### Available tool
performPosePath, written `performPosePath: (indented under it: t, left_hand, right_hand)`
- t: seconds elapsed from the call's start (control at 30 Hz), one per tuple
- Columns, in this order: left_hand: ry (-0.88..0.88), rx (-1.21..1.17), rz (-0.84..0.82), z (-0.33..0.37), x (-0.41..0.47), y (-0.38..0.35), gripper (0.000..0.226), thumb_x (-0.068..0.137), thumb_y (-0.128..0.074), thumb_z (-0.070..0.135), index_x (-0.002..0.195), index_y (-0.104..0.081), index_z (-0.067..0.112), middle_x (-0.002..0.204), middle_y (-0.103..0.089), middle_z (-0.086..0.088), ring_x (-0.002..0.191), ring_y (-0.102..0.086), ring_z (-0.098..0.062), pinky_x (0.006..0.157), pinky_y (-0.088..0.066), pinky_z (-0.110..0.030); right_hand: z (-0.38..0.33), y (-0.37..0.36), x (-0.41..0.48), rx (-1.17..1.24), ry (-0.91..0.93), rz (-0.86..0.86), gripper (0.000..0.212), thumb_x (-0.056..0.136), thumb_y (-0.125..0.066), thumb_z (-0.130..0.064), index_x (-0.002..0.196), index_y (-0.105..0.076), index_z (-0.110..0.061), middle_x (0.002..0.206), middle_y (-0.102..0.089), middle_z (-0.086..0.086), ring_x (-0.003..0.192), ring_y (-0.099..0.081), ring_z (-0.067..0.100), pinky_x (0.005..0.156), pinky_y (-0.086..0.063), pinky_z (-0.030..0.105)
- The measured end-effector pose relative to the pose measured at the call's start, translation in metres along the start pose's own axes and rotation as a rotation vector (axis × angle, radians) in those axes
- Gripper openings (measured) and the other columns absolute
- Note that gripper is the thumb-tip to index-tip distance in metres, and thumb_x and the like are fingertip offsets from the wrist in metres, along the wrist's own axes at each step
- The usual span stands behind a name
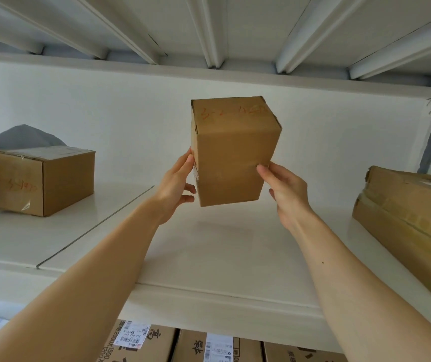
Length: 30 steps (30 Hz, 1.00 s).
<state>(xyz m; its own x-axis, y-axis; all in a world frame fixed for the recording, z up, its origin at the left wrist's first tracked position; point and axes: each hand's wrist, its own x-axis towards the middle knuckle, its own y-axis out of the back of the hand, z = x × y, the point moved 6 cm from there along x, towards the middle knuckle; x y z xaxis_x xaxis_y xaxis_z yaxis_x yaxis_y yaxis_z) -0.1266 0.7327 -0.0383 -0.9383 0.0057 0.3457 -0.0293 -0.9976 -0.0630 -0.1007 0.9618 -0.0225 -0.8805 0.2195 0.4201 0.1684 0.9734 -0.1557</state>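
A tall brown cardboard box [231, 150] with faint red writing near its top is held up above the white shelf [209, 246], tilted slightly. My left hand [176, 186] grips its lower left side, thumb on the left face and fingers curled under and behind. My right hand [286, 192] holds the lower right edge, thumb pressed on the front face. The box's bottom hangs clear of the shelf surface.
A smaller brown box [44, 178] with red writing stands at the shelf's left, with a grey bag [18, 139] behind it. A large taped brown parcel [412, 226] lies at the right. Labelled cartons [141, 340] fill the shelf below. Another shelf's underside [209, 27] is overhead.
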Motion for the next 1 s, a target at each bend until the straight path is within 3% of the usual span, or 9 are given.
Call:
performPosePath:
  t: [0.13,0.2,0.4,0.5,0.6,0.7,0.8,0.93,1.0]
  left_hand:
    - [-0.03,0.151,0.066,0.002,0.0,0.001,0.049,0.101,-0.033,0.062,0.145,-0.042,0.044,0.137,-0.045,0.016,0.113,-0.052,-0.019,0.093,-0.046,-0.034]
    - [-0.042,0.132,0.048,0.004,0.0,0.0,0.05,0.099,-0.033,0.065,0.144,-0.041,0.043,0.139,-0.046,0.015,0.126,-0.047,-0.016,0.103,-0.041,-0.039]
    - [-0.034,0.043,-0.009,0.004,-0.003,-0.002,0.053,0.092,-0.041,0.073,0.134,-0.043,0.041,0.142,-0.048,0.011,0.131,-0.048,-0.022,0.113,-0.035,-0.051]
    - [-0.043,-0.023,-0.023,0.006,-0.003,-0.001,0.046,0.094,-0.043,0.068,0.129,-0.046,0.039,0.13,-0.054,0.003,0.111,-0.059,-0.023,0.098,-0.048,-0.042]
    - [-0.05,-0.049,-0.009,0.006,-0.002,0.002,0.033,0.1,-0.041,0.058,0.125,-0.049,0.037,0.108,-0.058,0.0,0.086,-0.06,-0.016,0.078,-0.049,-0.033]
    - [-0.039,-0.032,-0.014,0.003,-0.002,0.002,0.038,0.101,-0.039,0.058,0.129,-0.051,0.035,0.101,-0.058,-0.002,0.081,-0.059,-0.016,0.072,-0.047,-0.031]
    - [-0.016,-0.025,-0.002,0.003,-0.002,0.005,0.05,0.097,-0.039,0.065,0.126,-0.054,0.026,0.091,-0.061,0.0,0.073,-0.062,-0.013,0.072,-0.05,-0.035]
    - [0.014,-0.051,0.018,0.001,-0.001,0.008,0.054,0.088,-0.041,0.069,0.124,-0.065,0.038,0.121,-0.07,0.001,0.115,-0.065,-0.031,0.1,-0.051,-0.054]
    - [0.017,-0.059,0.049,0.002,-0.004,0.009,0.043,0.1,-0.034,0.057,0.125,-0.065,0.039,0.115,-0.074,0.004,0.116,-0.065,-0.027,0.104,-0.048,-0.051]
  right_hand:
    - [0.0,0.0,0.001,0.06,-0.015,0.032,0.02,0.085,-0.077,-0.027,0.099,-0.067,-0.018,0.109,-0.072,-0.006,0.112,-0.065,0.01,0.108,-0.044,0.032]
    - [0.0,-0.001,0.001,0.048,-0.015,0.03,0.019,0.084,-0.078,-0.031,0.094,-0.066,-0.021,0.111,-0.072,-0.005,0.115,-0.064,0.015,0.112,-0.041,0.038]
    - [-0.006,-0.004,0.0,0.09,-0.025,0.0,0.015,0.092,-0.068,-0.035,0.099,-0.066,-0.021,0.11,-0.07,-0.003,0.103,-0.066,0.014,0.095,-0.052,0.036]
    - [-0.008,-0.008,-0.003,0.135,-0.035,-0.035,0.013,0.099,-0.058,-0.027,0.104,-0.066,-0.018,0.098,-0.069,-0.006,0.09,-0.063,0.011,0.077,-0.048,0.027]
    - [-0.008,-0.011,-0.004,0.183,-0.057,-0.074,0.025,0.103,-0.046,-0.019,0.108,-0.07,-0.021,0.09,-0.07,-0.011,0.081,-0.061,0.006,0.071,-0.046,0.023]
    - [-0.009,-0.01,-0.004,0.189,-0.052,-0.124,0.04,0.1,-0.038,-0.007,0.119,-0.07,-0.021,0.091,-0.073,-0.011,0.074,-0.06,0.004,0.064,-0.046,0.017]
    - [-0.007,-0.009,-0.002,0.177,-0.059,-0.161,0.06,0.087,-0.031,0.014,0.124,-0.066,-0.016,0.068,-0.066,-0.008,0.056,-0.055,0.003,0.062,-0.043,0.018]
    - [-0.003,-0.01,0.003,0.102,-0.058,-0.194,0.087,0.068,-0.019,0.031,0.129,-0.064,-0.011,0.087,-0.059,0.002,0.067,-0.057,0.011,0.058,-0.047,0.017]
    - [0.0,-0.011,0.006,-0.002,-0.039,-0.21,0.089,0.067,-0.019,0.033,0.13,-0.063,-0.014,0.106,-0.061,0.007,0.088,-0.059,0.017,0.064,-0.049,0.02]
